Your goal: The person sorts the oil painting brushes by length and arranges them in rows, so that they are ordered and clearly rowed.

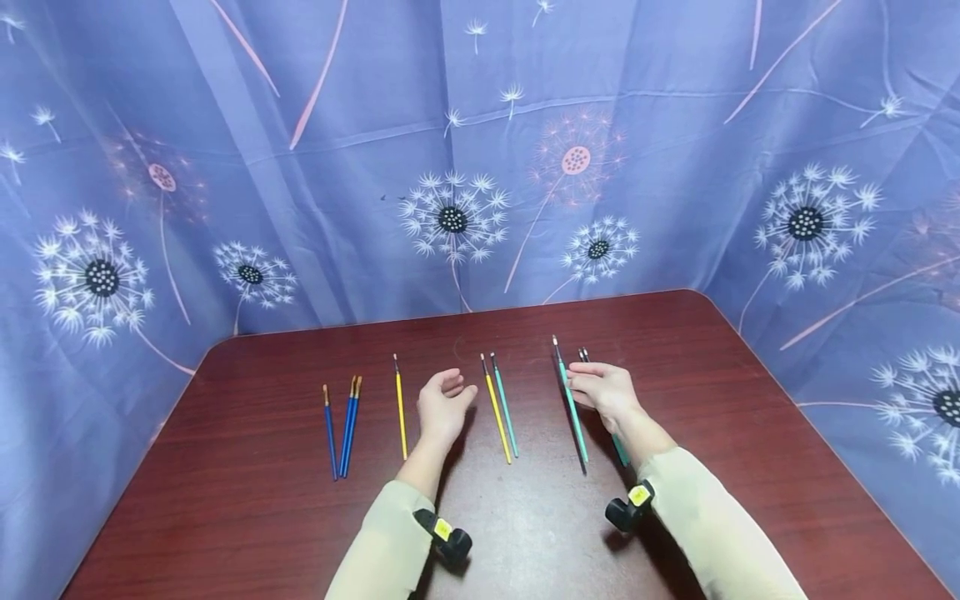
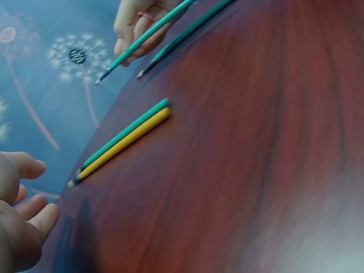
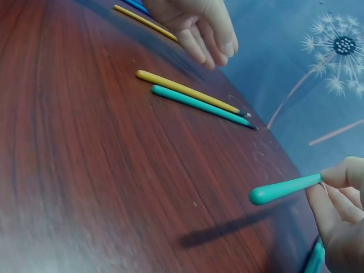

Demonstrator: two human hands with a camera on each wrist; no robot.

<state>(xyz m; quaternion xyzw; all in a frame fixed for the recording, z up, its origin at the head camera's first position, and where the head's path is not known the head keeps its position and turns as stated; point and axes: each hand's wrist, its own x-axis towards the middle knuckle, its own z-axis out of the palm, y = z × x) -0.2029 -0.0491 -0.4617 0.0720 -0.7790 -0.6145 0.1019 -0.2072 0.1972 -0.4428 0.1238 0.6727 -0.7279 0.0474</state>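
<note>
My right hand (image 1: 606,392) pinches a teal paintbrush (image 1: 574,414) between thumb and fingers, bristles pointing away from me. In the right wrist view its handle (image 3: 284,189) hangs above the table, with a shadow beneath. More teal paintbrushes (image 1: 622,452) lie under that hand, mostly hidden. My left hand (image 1: 442,410) hovers with loosely bent fingers and nothing in them. To its right, a yellow paintbrush (image 1: 496,412) and another teal paintbrush (image 1: 506,406) lie side by side; to its left lies a single yellow paintbrush (image 1: 401,414).
Several blue paintbrushes (image 1: 330,437) lie at the left of the dark red wooden table (image 1: 247,500). A blue curtain with dandelion prints (image 1: 337,208) hangs behind the table's far edge and along the sides. Each sleeve carries a small black camera (image 1: 452,546).
</note>
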